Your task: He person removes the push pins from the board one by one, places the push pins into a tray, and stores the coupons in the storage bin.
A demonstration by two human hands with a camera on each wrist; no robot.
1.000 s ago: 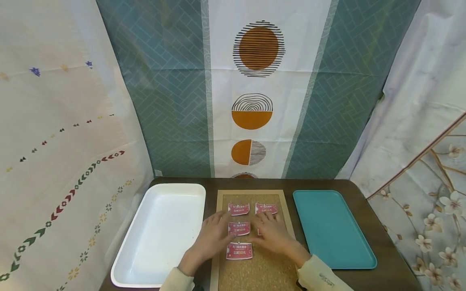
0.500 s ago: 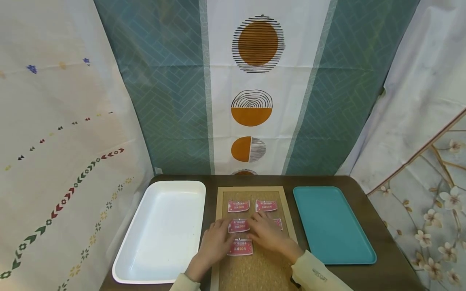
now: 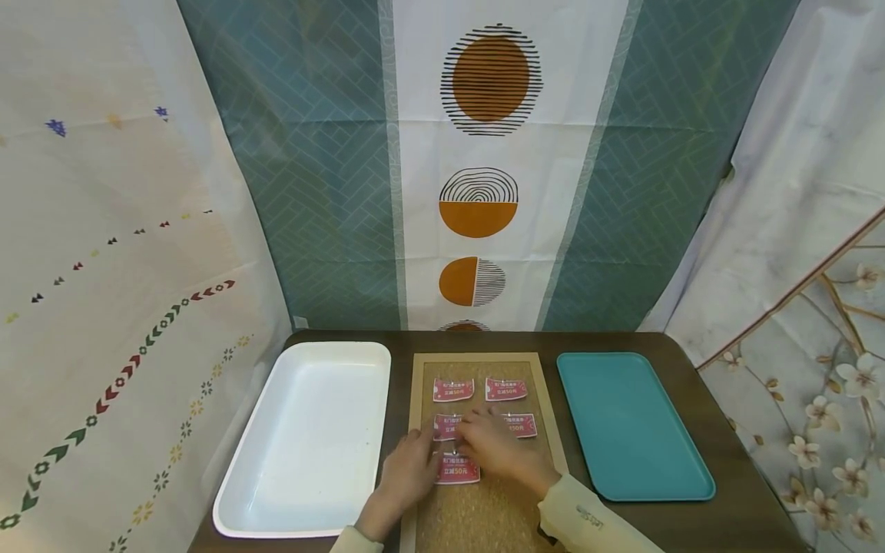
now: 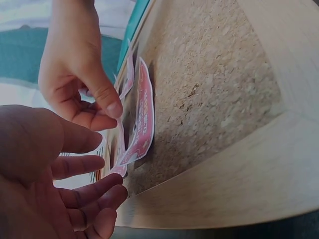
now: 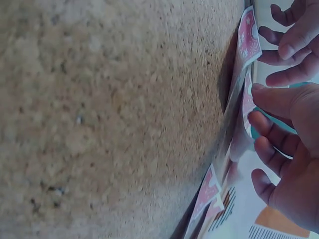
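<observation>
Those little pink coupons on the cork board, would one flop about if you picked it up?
Probably, yes. The nearest pink coupon looks paper-thin and already curls off the cork board, so it likely bends easily. It seems very light. A pin may fix it near the right hand, so tugging could tear it.

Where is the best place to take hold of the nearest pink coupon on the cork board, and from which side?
Probably its lower edge, from the near side. The nearest pink coupon seems fixed near its top, and in the left wrist view its lower part lifts off the cork board, leaving room for a fingertip pinch beneath.
</observation>
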